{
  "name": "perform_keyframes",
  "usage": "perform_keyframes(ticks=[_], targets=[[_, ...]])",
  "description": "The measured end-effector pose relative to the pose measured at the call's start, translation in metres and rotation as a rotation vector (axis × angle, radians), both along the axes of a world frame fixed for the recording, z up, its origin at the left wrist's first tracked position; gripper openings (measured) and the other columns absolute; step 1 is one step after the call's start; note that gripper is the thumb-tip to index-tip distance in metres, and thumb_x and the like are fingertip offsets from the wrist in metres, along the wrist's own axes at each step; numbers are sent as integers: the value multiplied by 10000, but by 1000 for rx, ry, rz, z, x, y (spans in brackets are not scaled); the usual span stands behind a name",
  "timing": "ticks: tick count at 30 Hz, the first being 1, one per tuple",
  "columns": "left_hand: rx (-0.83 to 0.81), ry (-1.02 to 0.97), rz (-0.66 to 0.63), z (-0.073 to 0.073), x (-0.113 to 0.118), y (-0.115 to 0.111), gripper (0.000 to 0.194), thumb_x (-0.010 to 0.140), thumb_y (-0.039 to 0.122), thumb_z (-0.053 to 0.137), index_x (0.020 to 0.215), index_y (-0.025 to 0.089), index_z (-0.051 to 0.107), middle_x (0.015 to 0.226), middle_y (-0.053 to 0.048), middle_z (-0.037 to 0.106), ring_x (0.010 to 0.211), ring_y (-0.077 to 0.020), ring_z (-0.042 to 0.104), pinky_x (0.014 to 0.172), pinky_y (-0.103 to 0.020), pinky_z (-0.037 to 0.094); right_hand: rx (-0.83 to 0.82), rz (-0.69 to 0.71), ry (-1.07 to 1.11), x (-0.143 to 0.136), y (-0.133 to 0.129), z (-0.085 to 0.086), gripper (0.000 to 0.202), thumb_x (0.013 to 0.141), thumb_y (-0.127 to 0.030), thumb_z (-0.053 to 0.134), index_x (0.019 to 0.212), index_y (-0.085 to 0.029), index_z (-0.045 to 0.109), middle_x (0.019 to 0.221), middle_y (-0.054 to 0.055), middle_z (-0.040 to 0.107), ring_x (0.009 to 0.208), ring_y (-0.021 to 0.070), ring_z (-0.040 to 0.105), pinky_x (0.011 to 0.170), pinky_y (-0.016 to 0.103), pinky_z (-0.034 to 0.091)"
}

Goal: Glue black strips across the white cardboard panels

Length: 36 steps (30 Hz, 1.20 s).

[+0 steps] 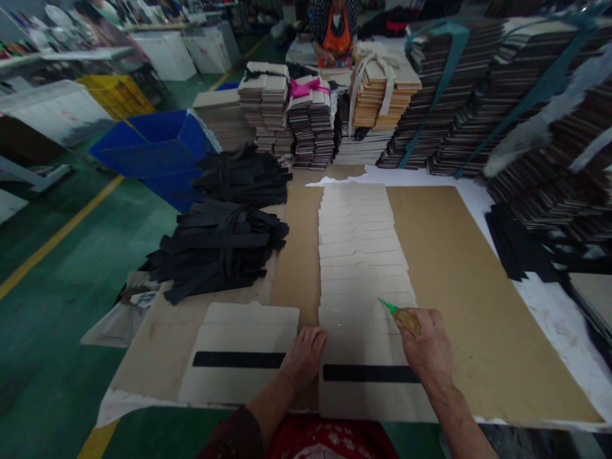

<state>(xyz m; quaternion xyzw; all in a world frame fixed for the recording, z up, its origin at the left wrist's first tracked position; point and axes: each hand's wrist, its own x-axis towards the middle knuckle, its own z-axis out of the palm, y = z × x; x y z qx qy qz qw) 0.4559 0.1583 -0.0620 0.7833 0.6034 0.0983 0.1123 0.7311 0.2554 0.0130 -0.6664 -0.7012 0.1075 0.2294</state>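
Observation:
A row of overlapping beige boards (361, 274) runs up the middle of the table. Across the nearest board in that row lies a black strip (368, 373). My right hand (428, 344) grips a small brown glue bottle (408, 322) by its body, its green nozzle pointing up and left over the boards. A separate beige board (239, 328) with its own black strip (238, 359) is on the left. My left hand (305, 357) rests palm down at that board's right edge, fingers stretched toward the row, holding nothing that I can see.
Bundles of black strips (224, 245) lie at the table's left, near a blue bin (157, 146). Tied stacks of boards (310, 121) stand along the back, with tall strapped stacks (459, 95) at right. Across the table is a person in an orange apron (336, 35).

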Motion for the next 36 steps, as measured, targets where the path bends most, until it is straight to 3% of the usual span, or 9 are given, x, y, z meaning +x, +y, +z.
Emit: perform_keyframes(ticks=[17, 22, 28, 33, 36], targets=[[-66, 18, -16, 5, 1, 0, 351, 936, 140, 443, 1279, 167, 516, 1174, -97, 546, 1053, -240, 494, 925, -361, 476, -44, 108, -21, -37, -3, 7, 191, 905, -387, 488, 981, -238, 579, 974, 48, 534, 820, 188, 537, 658, 309, 441], [-81, 16, -8, 5, 2, -1, 368, 940, 140, 427, 1298, 185, 502, 1186, -91, 544, 1060, -238, 500, 928, -359, 471, -40, 66, -53, -45, -6, 7, 186, 900, -392, 508, 981, -238, 575, 986, 52, 536, 815, 189, 523, 629, 300, 426], [-101, 11, -14, 6, 2, 0, 357, 927, 186, 485, 1284, 178, 503, 1186, -99, 553, 1056, -247, 498, 904, -361, 481, -91, 186, -17, -65, -10, 7, 135, 878, -277, 521, 1003, -246, 562, 991, 48, 535, 862, 195, 541, 669, 303, 448], [-107, -2, -13, 6, 3, 0, 383, 910, 190, 508, 1292, 175, 486, 1190, -107, 551, 1073, -257, 488, 903, -376, 478, -87, 156, -5, -77, -12, 9, 146, 877, -277, 533, 1017, -244, 560, 1008, 52, 539, 860, 197, 543, 666, 308, 450], [-118, -9, -10, 6, 3, 0, 404, 888, 199, 537, 1289, 186, 485, 1193, -99, 549, 1053, -261, 495, 869, -376, 488, -114, 216, 12, -92, -15, 11, 133, 883, -256, 518, 1009, -246, 560, 993, 48, 539, 875, 193, 542, 680, 300, 456]])
